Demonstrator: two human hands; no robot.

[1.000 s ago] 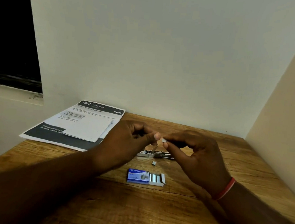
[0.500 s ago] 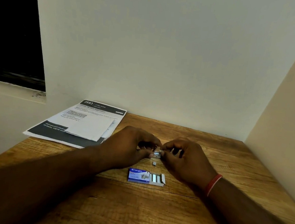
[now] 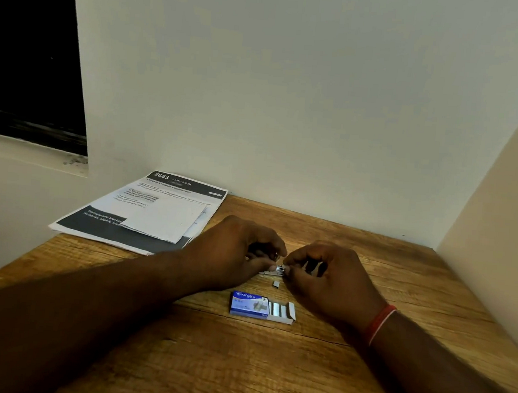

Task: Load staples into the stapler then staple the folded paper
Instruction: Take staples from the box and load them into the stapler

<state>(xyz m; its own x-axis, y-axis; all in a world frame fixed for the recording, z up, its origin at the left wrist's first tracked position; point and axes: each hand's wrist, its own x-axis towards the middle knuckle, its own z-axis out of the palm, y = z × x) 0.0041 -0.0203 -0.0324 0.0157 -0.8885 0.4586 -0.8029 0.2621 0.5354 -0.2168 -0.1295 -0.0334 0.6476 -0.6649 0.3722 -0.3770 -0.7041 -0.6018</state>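
Note:
A small metal stapler (image 3: 276, 269) lies on the wooden table (image 3: 238, 365), mostly hidden under my two hands. My left hand (image 3: 234, 253) rests on its left part, fingers curled around it. My right hand (image 3: 328, 279) pinches a short strip of staples at the stapler's channel, fingertips meeting those of the left hand. A loose bit of staples (image 3: 276, 284) lies just in front. A blue staple box (image 3: 261, 306) sits open nearer to me, silver strips showing. The folded paper (image 3: 164, 220) lies at the back left on a printed sheet (image 3: 145, 206).
The table stands in a corner, with a white wall (image 3: 289, 105) behind and a cream wall (image 3: 505, 200) at the right. A dark window (image 3: 30, 54) is at the upper left. The printed sheet hangs over the table's left edge.
Both hands came down from above the stapler onto it. The strip of staples pinched in my right hand now sits at the stapler, and the camera has tilted slightly.

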